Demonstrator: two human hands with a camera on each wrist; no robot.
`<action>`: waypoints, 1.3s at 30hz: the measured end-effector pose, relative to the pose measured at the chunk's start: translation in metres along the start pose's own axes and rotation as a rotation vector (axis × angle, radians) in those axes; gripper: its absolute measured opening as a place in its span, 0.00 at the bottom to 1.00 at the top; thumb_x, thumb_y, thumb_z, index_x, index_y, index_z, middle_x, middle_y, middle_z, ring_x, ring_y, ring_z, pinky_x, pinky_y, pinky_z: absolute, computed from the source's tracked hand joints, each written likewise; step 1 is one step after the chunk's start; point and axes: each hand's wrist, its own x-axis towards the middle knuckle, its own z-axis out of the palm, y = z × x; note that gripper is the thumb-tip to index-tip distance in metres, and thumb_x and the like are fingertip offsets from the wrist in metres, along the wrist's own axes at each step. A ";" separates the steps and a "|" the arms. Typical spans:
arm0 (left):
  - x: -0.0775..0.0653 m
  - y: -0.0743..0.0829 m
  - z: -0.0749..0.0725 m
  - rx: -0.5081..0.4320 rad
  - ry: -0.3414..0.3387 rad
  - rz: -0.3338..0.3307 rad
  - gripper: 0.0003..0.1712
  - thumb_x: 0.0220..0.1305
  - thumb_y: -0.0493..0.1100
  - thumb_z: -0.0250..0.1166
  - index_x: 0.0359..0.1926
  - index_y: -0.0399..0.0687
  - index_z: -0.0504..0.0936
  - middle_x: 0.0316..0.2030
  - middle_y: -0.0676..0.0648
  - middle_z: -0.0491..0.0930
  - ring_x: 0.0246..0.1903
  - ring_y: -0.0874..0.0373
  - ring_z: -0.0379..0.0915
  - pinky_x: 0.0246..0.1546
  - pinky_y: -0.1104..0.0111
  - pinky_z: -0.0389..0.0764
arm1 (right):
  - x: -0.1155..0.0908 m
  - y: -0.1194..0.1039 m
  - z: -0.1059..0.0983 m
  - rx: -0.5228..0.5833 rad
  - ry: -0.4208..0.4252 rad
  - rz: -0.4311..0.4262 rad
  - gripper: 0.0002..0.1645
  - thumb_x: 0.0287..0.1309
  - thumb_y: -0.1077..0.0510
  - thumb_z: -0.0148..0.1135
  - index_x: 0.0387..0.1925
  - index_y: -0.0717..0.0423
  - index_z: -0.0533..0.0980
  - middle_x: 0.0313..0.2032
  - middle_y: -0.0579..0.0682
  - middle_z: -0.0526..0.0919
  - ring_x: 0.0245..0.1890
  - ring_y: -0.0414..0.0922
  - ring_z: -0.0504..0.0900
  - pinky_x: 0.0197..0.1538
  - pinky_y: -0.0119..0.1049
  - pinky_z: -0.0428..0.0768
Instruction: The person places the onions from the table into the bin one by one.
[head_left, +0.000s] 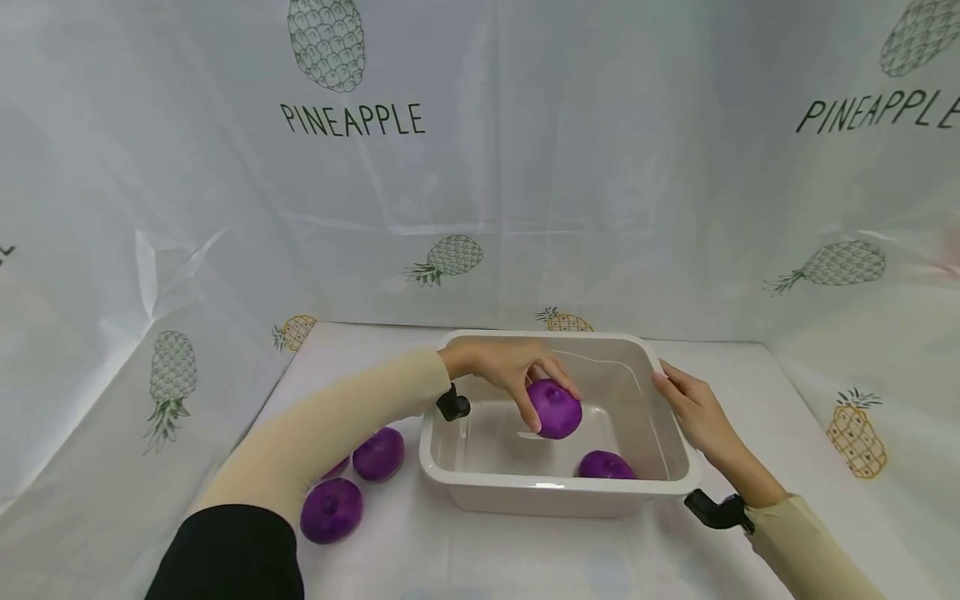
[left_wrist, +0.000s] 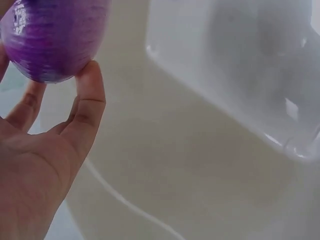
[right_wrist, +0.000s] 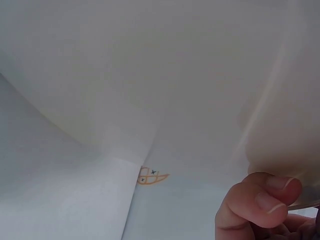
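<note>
My left hand (head_left: 504, 367) reaches over a white plastic basin (head_left: 562, 482) and holds a purple onion (head_left: 556, 410), thumb on one side and fingers on the other. In the left wrist view the same shiny onion (left_wrist: 57, 42) sits between curled fingers, above the basin's floor. Another purple onion (head_left: 606, 465) lies inside the basin near its front wall, partly hidden by the rim. At the basin's right side, my right hand (head_left: 697, 412) grips the rim, thumb on top. Curled fingertips (right_wrist: 270, 200) show at the basin's edge in the right wrist view.
On the white table (head_left: 487, 554), left of the basin, lie a purple onion (head_left: 378, 454) and a nearer one (head_left: 332, 510). A third is mostly hidden behind the left sleeve (head_left: 330, 433). A pineapple-printed sheet (head_left: 600, 167) rises behind and at both sides.
</note>
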 end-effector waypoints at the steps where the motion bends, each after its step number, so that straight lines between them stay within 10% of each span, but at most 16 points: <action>1: 0.002 -0.002 0.002 0.009 -0.008 -0.008 0.39 0.44 0.37 0.83 0.62 0.48 0.81 0.57 0.56 0.75 0.56 0.61 0.71 0.54 0.66 0.78 | 0.000 0.001 0.000 0.004 -0.001 -0.002 0.30 0.79 0.54 0.44 0.71 0.70 0.60 0.53 0.75 0.77 0.42 0.63 0.84 0.34 0.36 0.86; 24: 0.049 -0.041 0.061 0.012 -0.306 -0.005 0.40 0.41 0.27 0.81 0.60 0.36 0.80 0.60 0.45 0.78 0.55 0.73 0.67 0.59 0.71 0.71 | -0.001 0.002 0.000 0.029 0.000 0.026 0.29 0.78 0.57 0.45 0.72 0.70 0.59 0.53 0.75 0.77 0.41 0.63 0.85 0.33 0.43 0.87; 39: 0.047 -0.045 0.071 -0.096 -0.307 -0.194 0.39 0.41 0.16 0.74 0.59 0.34 0.80 0.61 0.44 0.77 0.54 0.71 0.69 0.57 0.73 0.72 | 0.000 0.002 -0.001 0.042 0.002 0.014 0.30 0.78 0.54 0.45 0.71 0.69 0.60 0.51 0.75 0.79 0.39 0.61 0.86 0.32 0.41 0.87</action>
